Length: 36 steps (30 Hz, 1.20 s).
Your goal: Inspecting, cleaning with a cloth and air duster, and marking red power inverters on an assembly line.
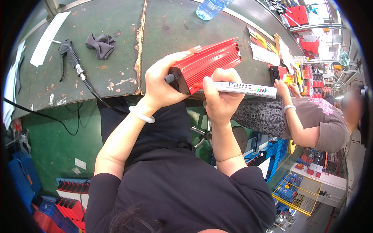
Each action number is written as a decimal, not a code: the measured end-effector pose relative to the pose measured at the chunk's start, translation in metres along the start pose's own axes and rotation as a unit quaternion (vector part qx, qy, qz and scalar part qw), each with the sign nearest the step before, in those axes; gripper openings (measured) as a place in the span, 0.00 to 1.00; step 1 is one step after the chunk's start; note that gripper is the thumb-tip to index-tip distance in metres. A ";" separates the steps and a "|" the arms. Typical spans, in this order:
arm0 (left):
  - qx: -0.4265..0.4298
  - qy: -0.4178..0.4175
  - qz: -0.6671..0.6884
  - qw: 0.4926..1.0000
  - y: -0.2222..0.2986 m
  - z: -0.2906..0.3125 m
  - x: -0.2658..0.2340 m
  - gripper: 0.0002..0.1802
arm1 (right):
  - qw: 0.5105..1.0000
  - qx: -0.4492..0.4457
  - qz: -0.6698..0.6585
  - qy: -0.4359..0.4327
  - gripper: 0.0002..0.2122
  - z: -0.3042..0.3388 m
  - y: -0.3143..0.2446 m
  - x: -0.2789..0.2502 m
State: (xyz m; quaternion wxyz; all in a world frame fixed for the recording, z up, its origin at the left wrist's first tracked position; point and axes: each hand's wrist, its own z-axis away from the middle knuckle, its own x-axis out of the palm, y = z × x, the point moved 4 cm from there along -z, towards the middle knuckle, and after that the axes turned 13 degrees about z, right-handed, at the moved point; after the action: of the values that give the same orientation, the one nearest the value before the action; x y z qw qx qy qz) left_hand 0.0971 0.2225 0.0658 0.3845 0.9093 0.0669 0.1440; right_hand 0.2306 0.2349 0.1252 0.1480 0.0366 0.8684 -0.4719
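A red ribbed metal housing (211,58) with a dark end plate and a black knob (169,79) is held tilted above the table's front edge. Wrapped round its left end is my left hand (161,75), with fingers along the far side. My right hand (221,93) grips a white paint marker (246,89) between thumb and fingers. The marker's red tip end points left and meets the housing near its lower edge; whether the tip touches the surface I cannot tell. A white bracelet (142,114) circles my left wrist.
On the green worktable (116,73) lie a black cable-fed hand tool (71,54), a grey cloth (101,46) and a white paper strip (49,39). A water bottle (210,9) stands at the back. To the right, a co-worker (311,120) handles a red box (276,73).
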 end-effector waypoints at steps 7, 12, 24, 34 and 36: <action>-0.010 0.003 0.026 1.000 -0.004 0.002 0.000 0.33 | 1.000 0.009 0.007 0.006 0.08 0.001 0.000 -0.001; -0.023 -0.013 0.023 0.999 -0.003 0.000 0.001 0.36 | 0.994 0.007 -0.063 0.089 0.06 -0.001 0.019 -0.012; -0.034 -0.023 0.013 0.999 0.000 0.000 0.003 0.33 | 0.870 0.169 -0.447 0.124 0.10 -0.011 0.042 -0.061; -0.033 -0.026 -0.018 0.999 -0.001 0.005 0.002 0.35 | 0.882 0.211 -0.374 0.195 0.09 0.010 0.080 -0.095; -0.023 -0.020 -0.037 0.999 0.001 0.004 0.000 0.35 | 0.880 0.214 -0.377 0.196 0.07 0.010 0.082 -0.093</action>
State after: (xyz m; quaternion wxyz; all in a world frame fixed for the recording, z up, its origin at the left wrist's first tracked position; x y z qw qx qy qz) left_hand 0.0989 0.2191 0.0633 0.4118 0.8999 0.0890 0.1127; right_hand 0.3380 0.2788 0.0802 -0.2252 -0.1711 0.7059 -0.6494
